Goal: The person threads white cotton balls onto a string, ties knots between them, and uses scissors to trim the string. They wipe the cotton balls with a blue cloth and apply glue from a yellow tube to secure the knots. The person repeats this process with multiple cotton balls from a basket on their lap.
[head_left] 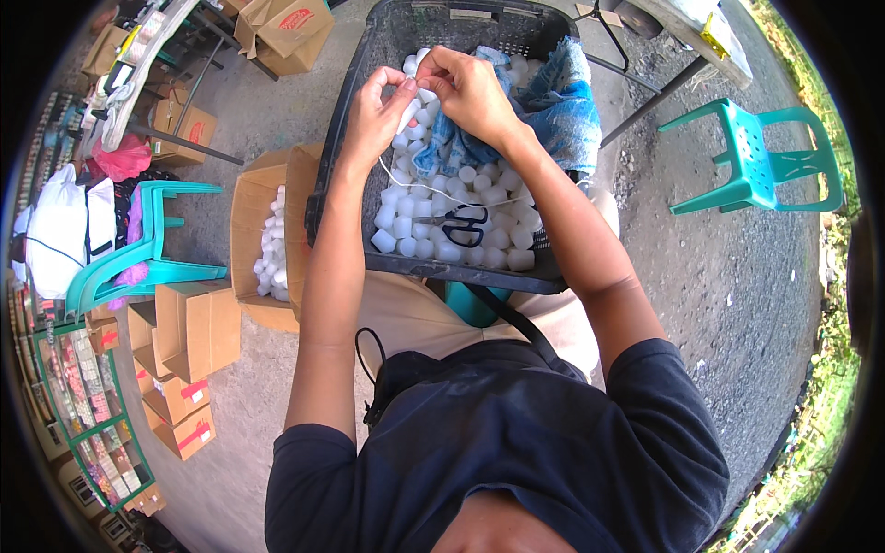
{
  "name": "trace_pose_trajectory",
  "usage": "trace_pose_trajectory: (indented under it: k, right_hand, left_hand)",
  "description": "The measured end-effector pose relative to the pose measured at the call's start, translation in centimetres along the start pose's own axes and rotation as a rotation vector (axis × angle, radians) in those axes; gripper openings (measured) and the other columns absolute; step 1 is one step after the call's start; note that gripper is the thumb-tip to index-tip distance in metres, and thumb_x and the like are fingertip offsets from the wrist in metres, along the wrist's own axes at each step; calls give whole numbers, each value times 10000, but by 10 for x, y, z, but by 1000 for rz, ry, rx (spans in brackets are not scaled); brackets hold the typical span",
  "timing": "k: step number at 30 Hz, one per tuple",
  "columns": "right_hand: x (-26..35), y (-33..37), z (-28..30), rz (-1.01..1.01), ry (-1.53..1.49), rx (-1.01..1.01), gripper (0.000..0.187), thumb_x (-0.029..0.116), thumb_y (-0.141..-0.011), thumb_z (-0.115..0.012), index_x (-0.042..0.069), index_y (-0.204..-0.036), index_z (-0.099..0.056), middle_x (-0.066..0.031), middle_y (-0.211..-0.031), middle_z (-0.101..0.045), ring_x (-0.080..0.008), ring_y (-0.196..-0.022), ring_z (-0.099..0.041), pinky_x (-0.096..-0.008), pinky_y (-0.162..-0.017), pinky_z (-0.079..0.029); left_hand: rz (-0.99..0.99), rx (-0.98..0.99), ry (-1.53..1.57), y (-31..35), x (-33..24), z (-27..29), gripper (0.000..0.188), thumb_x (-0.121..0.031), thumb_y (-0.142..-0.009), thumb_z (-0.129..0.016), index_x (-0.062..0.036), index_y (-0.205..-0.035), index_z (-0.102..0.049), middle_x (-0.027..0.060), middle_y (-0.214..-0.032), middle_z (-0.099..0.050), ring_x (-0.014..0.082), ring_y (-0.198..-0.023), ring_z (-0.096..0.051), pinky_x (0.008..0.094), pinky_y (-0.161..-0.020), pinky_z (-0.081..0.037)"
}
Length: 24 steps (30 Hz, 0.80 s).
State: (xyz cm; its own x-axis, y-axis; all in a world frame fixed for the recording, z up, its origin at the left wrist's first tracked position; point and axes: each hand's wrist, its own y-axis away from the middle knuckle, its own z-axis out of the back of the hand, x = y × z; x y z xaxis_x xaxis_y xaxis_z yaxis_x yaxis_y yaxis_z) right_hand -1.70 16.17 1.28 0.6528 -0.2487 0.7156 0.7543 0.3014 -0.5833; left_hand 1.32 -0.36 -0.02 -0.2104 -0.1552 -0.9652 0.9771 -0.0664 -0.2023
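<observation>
Over the far part of a black plastic crate [318,198], my two hands come together with fingertips pinched. My left hand [376,118] is closed around a small white piece [408,112]. My right hand [472,94] pinches close beside it; what lies between its fingertips is too small to make out. A thin white cord [417,187] hangs from near my left hand and runs across the crate. Below it are many short white cylinders [403,227]. Dark-handled scissors [464,227] lie on them, and a blue and white towel [560,106] drapes over the crate's right side.
Left of the crate stands an open cardboard box [261,198] with more white pieces. Stacked teal chairs [152,244], empty cartons [196,332] and a green-framed rack [97,424] are farther left. A teal chair [756,157] stands to the right, below a table [696,41].
</observation>
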Motion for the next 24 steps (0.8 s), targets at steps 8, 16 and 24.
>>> trace_pose_trajectory:
  k: [8, 16, 24]
  right_hand:
    - [-16, 2, -17, -296, -490, -113, 48, 5, -809, -663, -6, -847, -636, -55, -709, -668, -84, -644, -596, -255, -572, -461]
    - [-8, 5, -22, -278, -322, -71, 97, 57, -859, -678, -15, -922, -659, -29, -815, -675, -59, -743, -588, -213, -685, -480]
    - [-12, 5, -23, -281, -401, -45, 122, 83, -865, -646, -14, -938, -655, -31, -819, -657, -92, -733, -570, -247, -674, -470]
  left_hand:
    - [-111, -60, -1, -4, 1, -1, 124, -172, -922, -625, -57, -951, -589, -1, -839, -623, 50, -726, -580, 210, -565, -485]
    - [-234, -198, 106, -6, 14, -7, 97, -109, -912, -628, -39, -920, -560, 26, -841, -618, 58, -710, -566, 204, -591, -473]
    - [-164, -165, 293, -7, 14, -9, 72, -97, -929, -600, -56, -944, -542, 33, -839, -609, 73, -706, -585, 230, -579, -516]
